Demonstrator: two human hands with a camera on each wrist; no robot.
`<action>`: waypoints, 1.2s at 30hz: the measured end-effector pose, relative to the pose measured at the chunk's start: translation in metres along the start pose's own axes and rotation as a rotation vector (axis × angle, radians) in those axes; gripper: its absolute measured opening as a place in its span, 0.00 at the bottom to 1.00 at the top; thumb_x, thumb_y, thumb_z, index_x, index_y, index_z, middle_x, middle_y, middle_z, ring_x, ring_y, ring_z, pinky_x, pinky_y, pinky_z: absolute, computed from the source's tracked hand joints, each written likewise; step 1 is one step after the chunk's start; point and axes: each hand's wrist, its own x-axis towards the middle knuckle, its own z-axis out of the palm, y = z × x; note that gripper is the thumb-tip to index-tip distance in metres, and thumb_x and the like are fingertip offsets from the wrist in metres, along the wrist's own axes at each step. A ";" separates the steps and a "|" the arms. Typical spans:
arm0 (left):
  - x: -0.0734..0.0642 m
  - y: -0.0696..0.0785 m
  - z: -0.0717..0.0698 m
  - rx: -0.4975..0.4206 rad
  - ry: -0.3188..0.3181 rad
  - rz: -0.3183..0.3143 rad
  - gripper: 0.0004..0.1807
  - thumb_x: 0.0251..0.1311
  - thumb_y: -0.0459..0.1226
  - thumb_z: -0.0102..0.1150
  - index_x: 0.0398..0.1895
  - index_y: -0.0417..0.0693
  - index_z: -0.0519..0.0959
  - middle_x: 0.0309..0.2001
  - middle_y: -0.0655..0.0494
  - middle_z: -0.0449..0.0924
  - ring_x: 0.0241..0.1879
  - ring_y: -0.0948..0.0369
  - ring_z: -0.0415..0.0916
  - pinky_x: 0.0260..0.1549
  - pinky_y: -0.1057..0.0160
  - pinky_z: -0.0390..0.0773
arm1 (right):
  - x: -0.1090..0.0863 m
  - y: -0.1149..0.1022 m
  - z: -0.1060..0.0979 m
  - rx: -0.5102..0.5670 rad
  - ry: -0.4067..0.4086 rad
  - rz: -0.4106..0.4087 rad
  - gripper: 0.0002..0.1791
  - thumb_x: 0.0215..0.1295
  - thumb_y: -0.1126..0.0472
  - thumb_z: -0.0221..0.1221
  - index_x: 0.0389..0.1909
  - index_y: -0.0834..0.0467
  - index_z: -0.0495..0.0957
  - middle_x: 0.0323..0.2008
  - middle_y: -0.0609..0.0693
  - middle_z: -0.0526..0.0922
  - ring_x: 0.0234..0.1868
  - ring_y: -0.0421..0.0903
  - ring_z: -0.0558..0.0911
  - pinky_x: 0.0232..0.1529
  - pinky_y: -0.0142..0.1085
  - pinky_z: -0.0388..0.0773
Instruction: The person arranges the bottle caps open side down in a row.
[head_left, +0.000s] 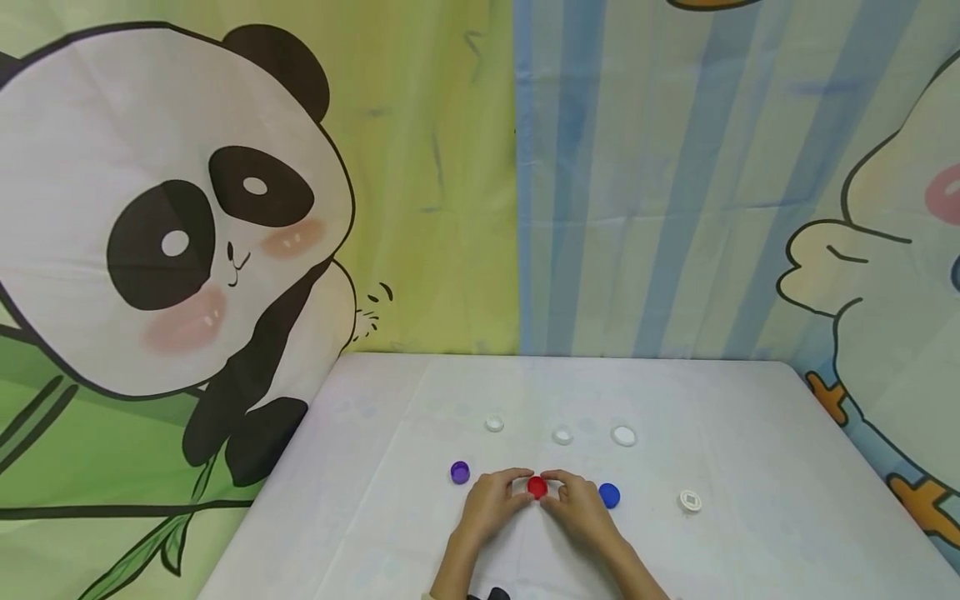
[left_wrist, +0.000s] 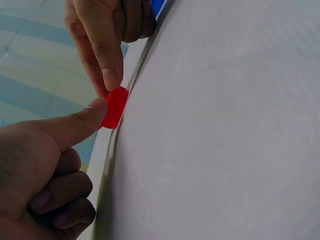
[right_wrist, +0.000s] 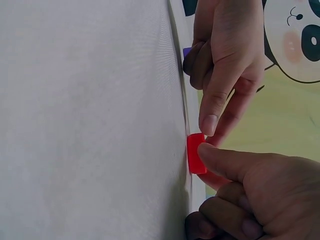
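Note:
A round red bottle cap (head_left: 537,487) sits on the white-covered table between the two hands. My left hand (head_left: 489,504) pinches its left side with thumb and index finger, the other fingers curled in. From the right, my right hand (head_left: 579,510) grips the same cap between thumb and index finger. Both wrist views show the red cap (left_wrist: 115,107) low at the tabletop, with the thumbs on its near side. A purple cap (head_left: 460,472) lies left of the left hand, and a blue cap (head_left: 609,496) is just beyond the right hand.
Farther back on the table (head_left: 375,517) lie three white rings or caps: a left one (head_left: 494,423), a middle one (head_left: 562,435) and a larger right one (head_left: 623,435). Off to the right is a white round piece (head_left: 690,501). A printed curtain (head_left: 442,208) hangs behind the table.

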 end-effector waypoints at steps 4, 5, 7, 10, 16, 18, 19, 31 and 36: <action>-0.001 0.000 0.001 0.018 0.004 0.004 0.17 0.47 0.46 0.64 0.42 0.57 0.80 0.12 0.67 0.59 0.13 0.73 0.53 0.11 0.71 0.56 | 0.000 0.000 0.001 -0.009 0.004 -0.028 0.19 0.50 0.61 0.64 0.45 0.60 0.78 0.09 0.40 0.60 0.11 0.32 0.56 0.12 0.26 0.53; -0.001 0.000 0.001 0.027 0.007 0.007 0.16 0.47 0.46 0.64 0.42 0.57 0.80 0.12 0.67 0.59 0.13 0.73 0.53 0.11 0.71 0.56 | 0.000 0.000 0.001 -0.009 0.007 -0.037 0.19 0.50 0.61 0.64 0.44 0.60 0.78 0.09 0.39 0.60 0.11 0.31 0.56 0.12 0.26 0.53; -0.001 0.000 0.000 0.044 0.008 0.012 0.15 0.47 0.47 0.64 0.41 0.58 0.80 0.12 0.68 0.58 0.13 0.73 0.53 0.11 0.72 0.56 | 0.001 0.001 0.001 -0.007 0.007 -0.048 0.18 0.50 0.60 0.64 0.44 0.59 0.78 0.09 0.39 0.60 0.11 0.31 0.56 0.12 0.26 0.53; 0.000 0.000 0.000 0.061 0.009 0.017 0.15 0.46 0.47 0.65 0.40 0.59 0.80 0.12 0.68 0.58 0.13 0.73 0.53 0.11 0.72 0.55 | 0.001 0.001 0.001 -0.011 0.014 -0.083 0.18 0.50 0.60 0.64 0.43 0.60 0.78 0.10 0.39 0.60 0.12 0.31 0.56 0.12 0.26 0.54; -0.002 -0.005 0.002 0.010 0.032 0.046 0.15 0.46 0.47 0.65 0.39 0.57 0.80 0.12 0.68 0.58 0.13 0.73 0.52 0.11 0.72 0.55 | 0.001 0.002 0.001 0.006 -0.005 -0.079 0.16 0.51 0.58 0.64 0.43 0.57 0.79 0.10 0.39 0.60 0.12 0.31 0.56 0.12 0.26 0.54; -0.003 -0.007 0.002 -0.022 0.066 0.090 0.15 0.45 0.46 0.65 0.39 0.56 0.80 0.12 0.68 0.58 0.12 0.74 0.51 0.10 0.73 0.55 | 0.000 0.003 0.001 0.028 -0.009 -0.072 0.16 0.51 0.57 0.64 0.43 0.55 0.79 0.10 0.39 0.59 0.12 0.31 0.56 0.13 0.25 0.54; -0.003 -0.007 0.002 -0.040 0.083 0.108 0.15 0.44 0.46 0.66 0.39 0.56 0.80 0.12 0.68 0.57 0.13 0.74 0.51 0.10 0.73 0.55 | -0.001 0.003 0.000 0.042 -0.001 -0.078 0.16 0.51 0.57 0.64 0.43 0.54 0.79 0.10 0.39 0.58 0.12 0.31 0.55 0.13 0.25 0.53; -0.001 0.022 -0.028 -0.296 0.182 0.198 0.15 0.50 0.45 0.62 0.43 0.61 0.78 0.13 0.65 0.54 0.13 0.74 0.49 0.10 0.74 0.52 | -0.002 -0.020 -0.030 0.126 0.201 -0.364 0.18 0.53 0.54 0.62 0.47 0.45 0.77 0.11 0.33 0.53 0.13 0.27 0.51 0.12 0.22 0.51; -0.003 0.043 -0.045 -0.354 0.233 0.249 0.15 0.48 0.41 0.64 0.42 0.55 0.79 0.12 0.62 0.54 0.14 0.72 0.48 0.10 0.73 0.50 | -0.006 -0.039 -0.050 0.069 0.255 -0.485 0.19 0.53 0.57 0.62 0.49 0.48 0.75 0.11 0.35 0.53 0.14 0.27 0.49 0.12 0.21 0.51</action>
